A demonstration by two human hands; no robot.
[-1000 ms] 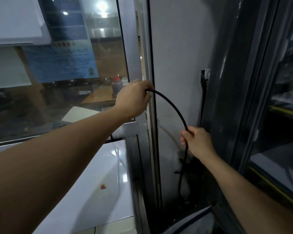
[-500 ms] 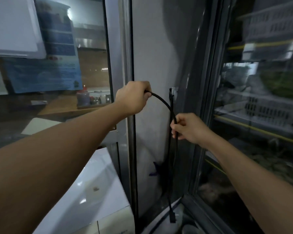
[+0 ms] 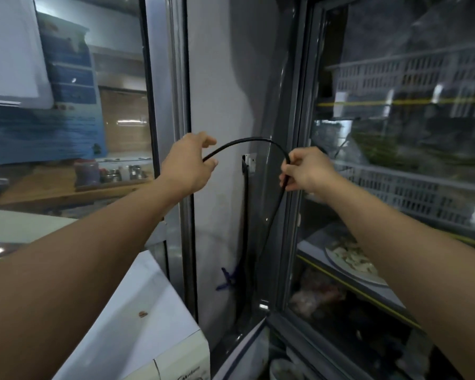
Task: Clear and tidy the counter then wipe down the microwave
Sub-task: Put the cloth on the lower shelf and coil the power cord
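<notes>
A black power cable [image 3: 247, 140] arches between my two hands in front of a grey wall. My left hand [image 3: 188, 165] grips one end of the arch beside the metal window frame. My right hand [image 3: 305, 170] pinches the other side, and from there the cable drops down along the wall toward the floor gap. The white microwave [image 3: 154, 319] sits at the lower left under my left forearm, with a small brown speck on its top.
A glass-door fridge [image 3: 395, 187] stands at the right, holding grey plastic baskets and a plate of food. A metal window frame [image 3: 176, 105] stands at the left, with papers taped on the glass. A wall socket [image 3: 249, 161] and a second black cord hang on the wall.
My right hand has risen and moved right along the cable, so the arch is now wider and flatter. The view has turned further toward the fridge.
</notes>
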